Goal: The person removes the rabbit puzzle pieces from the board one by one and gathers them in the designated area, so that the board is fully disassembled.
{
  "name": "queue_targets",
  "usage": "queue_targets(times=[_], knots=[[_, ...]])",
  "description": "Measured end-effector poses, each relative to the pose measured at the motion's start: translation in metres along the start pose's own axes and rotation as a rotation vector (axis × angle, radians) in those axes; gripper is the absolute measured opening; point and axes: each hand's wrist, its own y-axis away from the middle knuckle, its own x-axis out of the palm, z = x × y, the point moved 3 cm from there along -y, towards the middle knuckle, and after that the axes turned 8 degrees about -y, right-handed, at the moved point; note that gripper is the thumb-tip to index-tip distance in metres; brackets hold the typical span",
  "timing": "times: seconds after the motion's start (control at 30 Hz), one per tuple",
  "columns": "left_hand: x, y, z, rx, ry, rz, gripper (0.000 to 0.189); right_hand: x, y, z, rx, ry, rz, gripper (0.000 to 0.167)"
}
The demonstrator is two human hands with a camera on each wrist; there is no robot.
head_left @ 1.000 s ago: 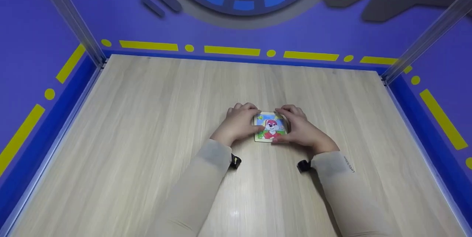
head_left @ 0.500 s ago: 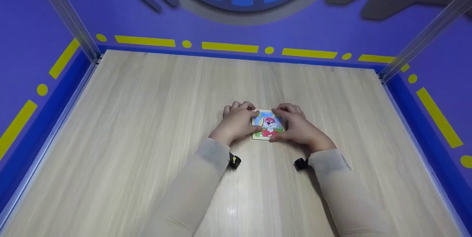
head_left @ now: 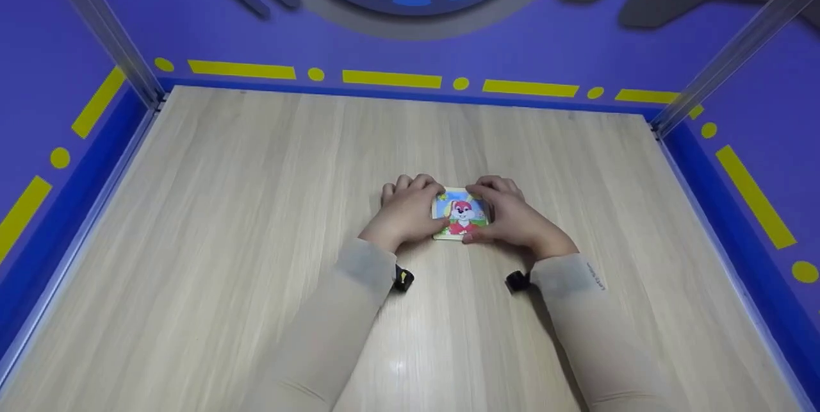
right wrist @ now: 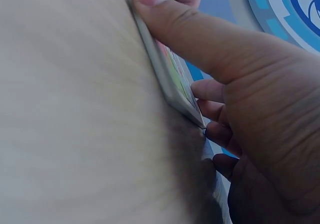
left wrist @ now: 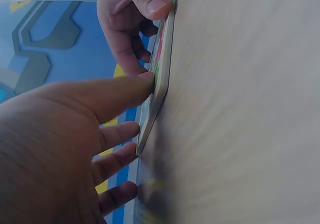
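Note:
A small square picture puzzle board [head_left: 460, 212], with a pink and white cartoon rabbit inside a pale wooden rim, lies flat on the wooden table [head_left: 256, 220]. My left hand [head_left: 403, 213] holds its left side, the thumb [left wrist: 135, 87] on the picture's edge and fingertips at the far left corner. From the other side, my right hand [head_left: 512, 216] grips the board between a thumb [right wrist: 170, 14] on the near edge and a finger at the far right corner. Both wrist views show the board's pale edge [left wrist: 164, 79] close to the tabletop. Fingers cover parts of the rim.
Purple-blue panels [head_left: 359, 47] with yellow dashes surround the table at the back and sides. Metal posts [head_left: 109, 34] stand at the back corners. A black wrist camera [head_left: 402, 279] sits at the left cuff, another black camera [head_left: 517, 281] at the right.
The head view has shifted slightly, so everything appears a little farther left and up. Both hands keep the same hold on the board.

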Motion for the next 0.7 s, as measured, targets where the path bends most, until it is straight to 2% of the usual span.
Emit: queue_targets(times=[0.17, 0.43, 0.7], knots=[[0.0035, -0.0022, -0.0041, -0.033, -0.016, -0.014, 0.061, 0.0001, -0.0002, 0.0015, -0.014, 0.01, -0.008, 0.106], [0.0053, -0.0043, -0.0066, -0.071, 0.033, -0.008, 0.059, 0.0008, -0.0003, 0.0004, -0.016, 0.004, 0.001, 0.106], [0.0052, -0.0067, -0.0075, -0.073, 0.068, -0.01, 0.06, 0.0004, 0.0005, 0.0027, -0.073, 0.043, 0.023, 0.083]])
